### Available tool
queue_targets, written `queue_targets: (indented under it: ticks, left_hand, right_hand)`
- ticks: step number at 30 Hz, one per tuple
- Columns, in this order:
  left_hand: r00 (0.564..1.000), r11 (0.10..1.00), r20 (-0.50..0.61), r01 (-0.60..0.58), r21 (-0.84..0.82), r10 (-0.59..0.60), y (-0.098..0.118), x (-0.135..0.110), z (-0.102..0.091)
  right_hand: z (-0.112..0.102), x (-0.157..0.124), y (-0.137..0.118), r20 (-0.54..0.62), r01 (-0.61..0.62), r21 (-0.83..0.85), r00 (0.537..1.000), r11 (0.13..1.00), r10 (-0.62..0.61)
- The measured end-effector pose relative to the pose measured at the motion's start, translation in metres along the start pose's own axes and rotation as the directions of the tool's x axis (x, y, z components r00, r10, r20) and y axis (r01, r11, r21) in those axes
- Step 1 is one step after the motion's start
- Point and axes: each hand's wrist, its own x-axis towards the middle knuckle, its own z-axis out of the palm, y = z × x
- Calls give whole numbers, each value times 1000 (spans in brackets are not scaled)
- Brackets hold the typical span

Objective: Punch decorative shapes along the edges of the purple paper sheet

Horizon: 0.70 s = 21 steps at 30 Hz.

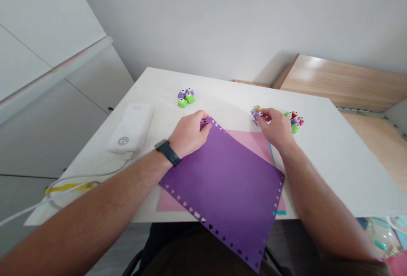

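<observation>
My left hand (192, 129) is closed on the upper corner of a purple sheet of paper (232, 182), which has small shapes cut out along its edges. The sheet slants over the table's front edge, its lowest corner hanging past it. My right hand (278, 125) pinches a small purple craft punch (259, 115) with an eye on top. Beside this punch lies a little heap of coloured paper bits (256, 109). Under the purple sheet lie pink paper (173, 202) and a blue sheet, mostly covered.
Purple and green punches (186, 98) stand in a cluster at the back left. Red, purple and green ones (295, 121) are grouped right of my right hand. A white power bank (132, 125) with a cable lies left, near a yellow strip (70, 188). Wooden furniture (343, 81) stands behind.
</observation>
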Motion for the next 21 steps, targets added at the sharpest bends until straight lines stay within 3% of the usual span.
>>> queue_targets:
  ticks: [4,7,11,17,21]
  left_hand:
    - [1000,1000,-1,9,14,-9,0,0,0]
    - [1000,1000,2,16,19,-16,-1,1,1]
    - [1000,1000,8,17,19,-18,-2,2,2]
    - [1000,1000,5,10,28,-10,-4,3,5]
    - [1000,999,-5,16,47,-15,-5,4,7]
  right_hand:
    - [1,-3,-6,-40,33,88,999,996,-30]
    - [9,-8,-15,-4,135,123,991,983,-136]
    - [22,-9,-21,77,175,144,979,974,-188]
    - [27,6,-29,185,180,79,964,980,-192]
    - [29,17,-41,198,175,14,965,985,-174]
